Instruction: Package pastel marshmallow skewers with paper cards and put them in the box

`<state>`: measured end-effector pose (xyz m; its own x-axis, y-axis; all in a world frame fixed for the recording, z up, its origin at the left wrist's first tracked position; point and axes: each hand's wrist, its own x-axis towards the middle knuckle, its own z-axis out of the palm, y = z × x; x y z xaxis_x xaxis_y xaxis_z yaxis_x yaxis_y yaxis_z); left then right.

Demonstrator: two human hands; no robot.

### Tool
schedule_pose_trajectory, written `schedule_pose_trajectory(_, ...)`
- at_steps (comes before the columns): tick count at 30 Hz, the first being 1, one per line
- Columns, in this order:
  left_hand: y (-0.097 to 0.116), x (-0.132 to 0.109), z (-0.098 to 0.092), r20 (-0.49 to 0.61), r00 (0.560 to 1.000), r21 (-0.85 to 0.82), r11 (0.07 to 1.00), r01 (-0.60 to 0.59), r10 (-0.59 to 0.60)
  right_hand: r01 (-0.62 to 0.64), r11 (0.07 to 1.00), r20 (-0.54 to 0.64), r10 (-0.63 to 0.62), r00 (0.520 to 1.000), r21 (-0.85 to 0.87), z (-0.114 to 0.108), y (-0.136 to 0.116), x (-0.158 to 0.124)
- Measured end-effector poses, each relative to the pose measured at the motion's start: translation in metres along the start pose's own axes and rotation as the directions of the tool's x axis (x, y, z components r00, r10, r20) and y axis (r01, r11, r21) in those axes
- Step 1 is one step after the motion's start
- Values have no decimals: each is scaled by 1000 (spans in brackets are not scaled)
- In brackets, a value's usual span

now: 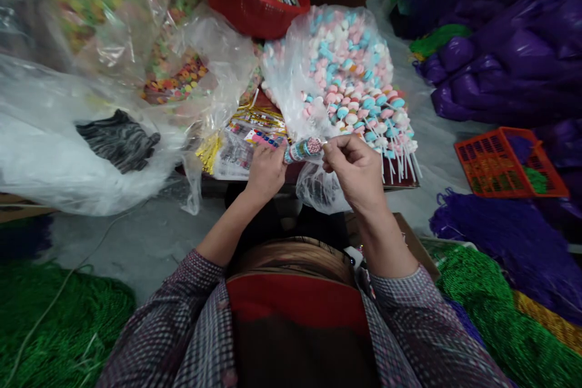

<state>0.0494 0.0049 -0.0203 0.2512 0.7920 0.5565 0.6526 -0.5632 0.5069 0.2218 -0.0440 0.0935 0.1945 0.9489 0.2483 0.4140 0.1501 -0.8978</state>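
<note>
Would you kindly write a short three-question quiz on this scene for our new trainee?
1. Which hand is nearer the pink end of the small packet?
2. True or false: the orange crate lies on the person's left.
3. What colour is the round basket beyond the hands: A green, B red, C white?

Key: 1. The right hand. 2. False; the orange crate is on the right. 3. B.

Open, finely checked shirt (204, 342) with forearm-baring sleeves (157, 309), red-and-dark top (297, 300) beneath.
</note>
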Motion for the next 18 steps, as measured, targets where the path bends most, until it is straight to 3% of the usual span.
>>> schedule_pose_trajectory(5, 6, 1, -4, 141, 990, -266, 964, 27, 11, 177, 982, 0, -177, 984, 68, 2, -3, -8)
schedule_pose_trajectory(11, 8, 2, -6, 120, 993, -318, 948, 19, 20, 480, 825, 78, -480, 874, -297, -4, -10, -8)
schedule_pose_trajectory(15, 7, 2, -8, 134, 990, -324, 946, 5, 41, 562, 733, 124, -562, 818, -383, -3, -7, -6)
schedule_pose_trajectory(18, 8, 3, -12, 161, 985, -348, 937, 5, 54, 572, 721, 161, -558, 814, -390, -3, -5, -3)
